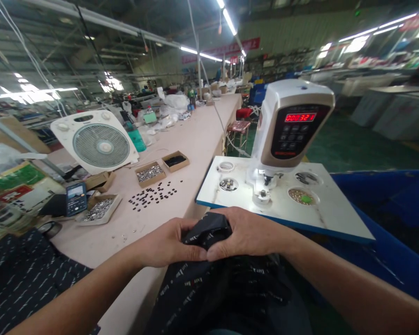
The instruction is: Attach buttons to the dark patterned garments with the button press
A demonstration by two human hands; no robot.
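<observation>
Black printed fabric hangs from both hands in front of my body, its upper edge bunched between them. My left hand pinches the fabric from the left side, and my right hand grips it from the right. The two thumbs meet tip to tip over the cloth. Just beyond my hands is a white press machine with a red digital display, standing on a white board that has round wells of small metal parts. Fingers behind the fabric are hidden.
On the long table are a box fan, small boxes of metal parts, scattered black pieces and a phone. Dark patterned cloth lies at lower left. A blue bin is at right.
</observation>
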